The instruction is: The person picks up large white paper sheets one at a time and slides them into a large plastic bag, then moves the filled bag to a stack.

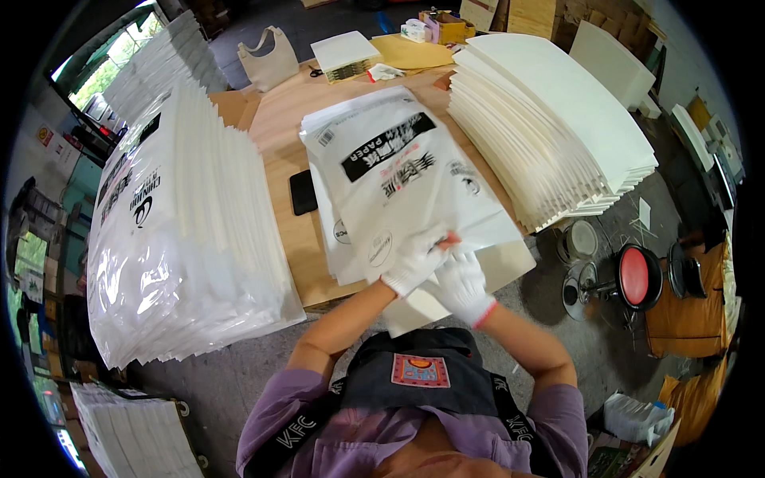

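On the wooden table in front of me lies a white printed plastic bag [410,199], on top of more such bags. From its near, open end sticks out a cream stack of paper sheets [510,267]. My left hand [410,268], in a white glove with reddish fingertips showing, is closed on the bag's near edge. Right beside it, my right hand [462,288], in a white glove with a red cuff, has its fingers bent in at the same edge, over the paper. The two hands touch, and some fingertips are hidden.
A tall stack of filled plastic bags [191,231] stands on the left. Fanned cream paper [542,119] is piled at the right. Near the bags lies a black phone [303,193]. At the back are a beige handbag [268,60] and a paper block [344,54]. A red-seated stool [635,275] stands right.
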Motion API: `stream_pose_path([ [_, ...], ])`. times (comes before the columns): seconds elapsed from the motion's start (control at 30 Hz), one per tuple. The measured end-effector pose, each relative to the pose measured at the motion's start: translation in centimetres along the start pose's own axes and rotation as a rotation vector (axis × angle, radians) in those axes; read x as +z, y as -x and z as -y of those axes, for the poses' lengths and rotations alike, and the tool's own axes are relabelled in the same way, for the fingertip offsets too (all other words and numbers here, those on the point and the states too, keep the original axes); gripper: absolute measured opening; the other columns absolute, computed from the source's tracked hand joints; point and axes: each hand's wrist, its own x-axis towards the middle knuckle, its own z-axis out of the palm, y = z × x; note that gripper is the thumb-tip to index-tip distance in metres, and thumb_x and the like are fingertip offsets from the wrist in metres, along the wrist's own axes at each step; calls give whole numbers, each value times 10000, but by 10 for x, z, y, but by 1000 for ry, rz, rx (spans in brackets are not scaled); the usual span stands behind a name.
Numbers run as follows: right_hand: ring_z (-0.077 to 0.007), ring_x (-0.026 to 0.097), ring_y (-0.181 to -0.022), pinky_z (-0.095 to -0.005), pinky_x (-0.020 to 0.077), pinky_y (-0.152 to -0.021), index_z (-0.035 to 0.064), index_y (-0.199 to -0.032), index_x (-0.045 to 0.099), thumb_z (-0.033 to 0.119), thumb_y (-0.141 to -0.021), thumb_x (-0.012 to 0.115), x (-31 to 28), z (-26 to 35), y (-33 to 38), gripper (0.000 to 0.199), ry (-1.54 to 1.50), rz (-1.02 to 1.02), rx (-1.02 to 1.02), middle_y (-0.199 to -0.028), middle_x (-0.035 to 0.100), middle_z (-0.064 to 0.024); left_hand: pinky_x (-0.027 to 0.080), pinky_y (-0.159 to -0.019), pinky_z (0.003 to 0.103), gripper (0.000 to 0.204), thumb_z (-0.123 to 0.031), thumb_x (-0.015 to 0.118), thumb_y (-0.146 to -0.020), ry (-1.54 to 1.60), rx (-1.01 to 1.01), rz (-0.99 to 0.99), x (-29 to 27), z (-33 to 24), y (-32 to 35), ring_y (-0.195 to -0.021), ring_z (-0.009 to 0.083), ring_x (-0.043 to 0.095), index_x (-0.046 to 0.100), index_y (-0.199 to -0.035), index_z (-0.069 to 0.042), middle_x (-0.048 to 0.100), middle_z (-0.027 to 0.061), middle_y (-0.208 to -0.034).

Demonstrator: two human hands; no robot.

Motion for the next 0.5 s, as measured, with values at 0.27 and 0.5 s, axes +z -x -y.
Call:
stream_pose_path([
  [0.27, -336, 653, -886, -469, 513, -724, 108, -1380, 379, 205, -850, 543, 39, -74, 55, 563, 129, 294, 554, -1044, 648, -126, 488, -729, 326, 274, -207, 645, -793, -365, -48, 67, -1, 70, 104, -917, 211, 580, 656, -1056, -132, 606, 70, -944],
  [0.5, -267, 658, -579, -401, 502, -471, 121, -1313, 466, 213, -844, 519, 30, -68, 119, 480, 149, 598, 255, -705, 663, -80, 454, -559, 391, 176, -184, 691, -707, -838, -131, -523, -87, 100, 230, -650, 321, 565, 551, -773, -100, 531, 107, -704],
])
